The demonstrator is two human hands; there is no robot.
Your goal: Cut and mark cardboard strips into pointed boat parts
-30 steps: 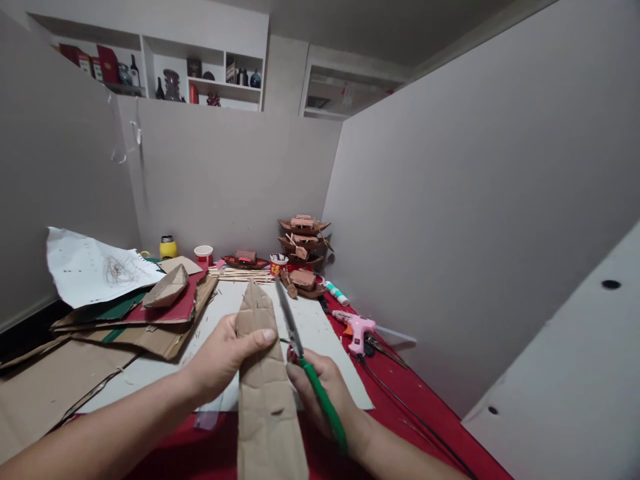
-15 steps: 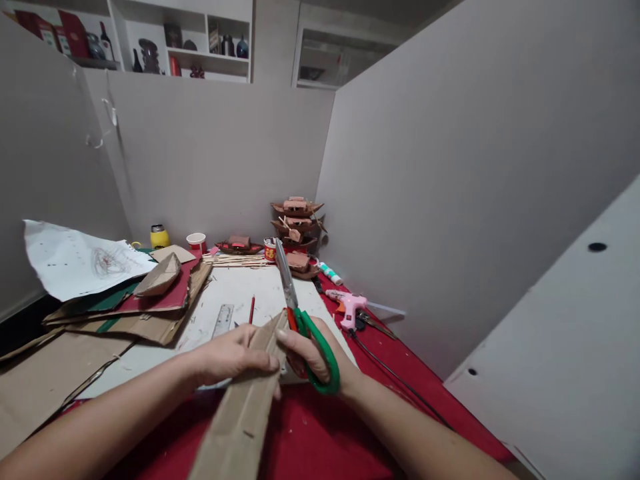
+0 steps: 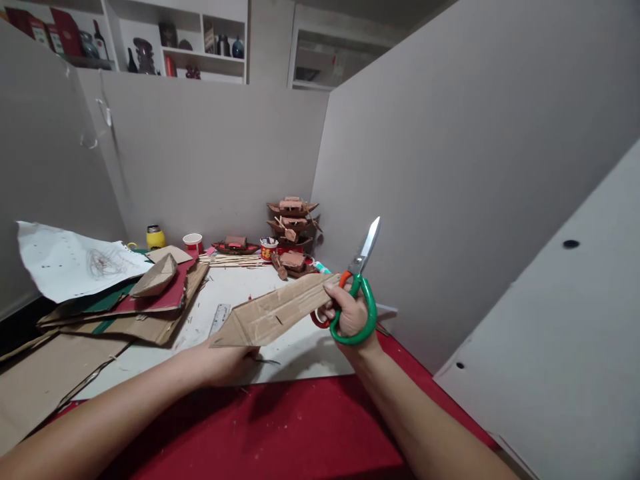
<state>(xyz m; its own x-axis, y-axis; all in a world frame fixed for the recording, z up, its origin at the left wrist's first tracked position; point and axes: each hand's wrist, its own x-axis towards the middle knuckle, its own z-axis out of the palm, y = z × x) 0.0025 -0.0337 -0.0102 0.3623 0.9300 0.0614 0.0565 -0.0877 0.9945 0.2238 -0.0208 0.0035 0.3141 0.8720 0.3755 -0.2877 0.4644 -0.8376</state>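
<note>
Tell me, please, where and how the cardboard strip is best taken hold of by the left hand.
I'd come from the left and pinch the cardboard strip near its pointed left end, thumb above and fingers beneath, since it is a thin sheet. The right hand pinches the opposite end and holds the scissors, so that side looks crowded.

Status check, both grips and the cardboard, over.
Right grip: scissors and one end of cardboard strip. Left grip at strip's other end, partly hidden by it. Scissors pointing up, off the cardboard.
</note>
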